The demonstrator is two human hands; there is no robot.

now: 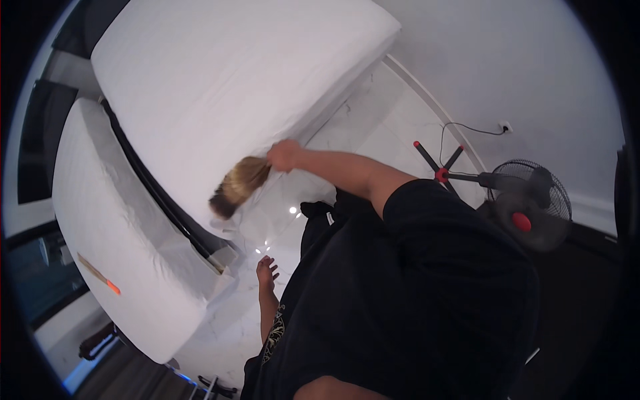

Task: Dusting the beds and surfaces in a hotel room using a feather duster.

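Observation:
My right hand (285, 156) is closed round the narrow end of a hand broom (244, 183) with golden-brown bristles, darker at the far end and smeared by motion. The broom lies over the near corner of a large mattress (220, 80) in a white cover. Lower down, my left hand (267, 272) hangs over the pale floor, its fingers loosely bent and apart with nothing in them. A second white-covered mattress (107, 207) rests to the left. On it lies a thin tan stick-like thing with an orange end (113, 287).
A black standing fan (530, 200) with red-tipped legs is on the right, its cord running to a wall socket (505, 127). A dark gap (157, 183) separates the mattresses. Glossy marble-like floor (373, 110) runs beside the large mattress. Dark furniture (580, 300) is at the lower right.

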